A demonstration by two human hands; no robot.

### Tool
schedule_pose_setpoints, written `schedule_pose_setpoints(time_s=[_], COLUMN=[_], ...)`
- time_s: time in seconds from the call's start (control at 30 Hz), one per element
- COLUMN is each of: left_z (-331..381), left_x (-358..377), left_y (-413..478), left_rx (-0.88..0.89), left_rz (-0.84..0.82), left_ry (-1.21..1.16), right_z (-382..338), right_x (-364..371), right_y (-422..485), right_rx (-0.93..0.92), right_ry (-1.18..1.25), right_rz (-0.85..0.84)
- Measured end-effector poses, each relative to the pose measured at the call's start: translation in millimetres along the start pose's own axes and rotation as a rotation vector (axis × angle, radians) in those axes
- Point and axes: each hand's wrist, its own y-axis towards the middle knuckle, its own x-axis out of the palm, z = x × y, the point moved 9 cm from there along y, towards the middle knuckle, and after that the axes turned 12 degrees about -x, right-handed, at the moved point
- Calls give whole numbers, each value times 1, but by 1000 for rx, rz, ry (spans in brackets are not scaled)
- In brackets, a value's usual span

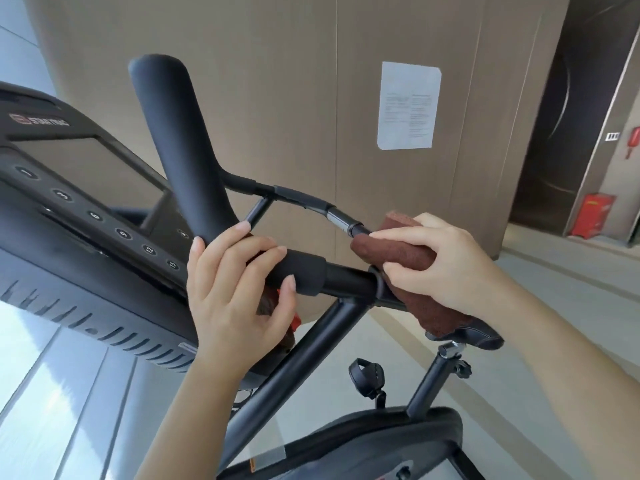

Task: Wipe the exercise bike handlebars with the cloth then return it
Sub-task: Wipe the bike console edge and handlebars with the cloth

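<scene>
The black handlebars (183, 150) of the exercise bike fill the middle of the view, one thick padded horn rising up and a foam grip (301, 271) running right along the crossbar. My left hand (235, 292) wraps around that foam grip. My right hand (446, 261) presses a folded dark brown cloth (398, 252) against the right end of the bar, where the thin curved bar (304, 199) meets it. The cloth hangs down below my right hand toward the saddle.
The bike console (86, 188) with its screen and round buttons sits at the left. The saddle (485, 337) and its post, a pedal (367, 375) and the frame tube lie below. A beige wall with a paper notice (408, 105) stands behind; a red box (594, 216) is far right.
</scene>
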Motion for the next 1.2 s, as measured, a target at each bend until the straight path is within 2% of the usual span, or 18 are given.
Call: schedule_pose_setpoints(time_s=[0.17,0.33,0.43,0.5,0.63,0.8,1.0,1.1,1.2], left_z=[13,48,57,59,58,61,64,60,58], left_x=[4,25,38,44,45,43,46,46,44], left_y=[-1,-6,-9,-9,-12,-12,-12,-13,-14], left_rx=[12,73,43,19,-76,-145,-218,-291,-344], left_rz=[-57,-293,-387,-416,-428,-420,-385,-371,-354], left_ry=[131,122,185,221,257,279,336,330,315], right_z=[15,36,35,23,7,30,91,97,74], right_x=[-4,-17,-32,-20,20,8,-17,-21,-25], right_y=[-1,-7,4,13,19,12,-12,-5,22], right_rx=[-9,-3,-64,-131,-234,-276,-254,-267,-328], right_ry=[7,-32,-2,90,149,150,169,242,374], right_rz=[-72,-165,-60,-62,-268,-331,-319,-331,-178])
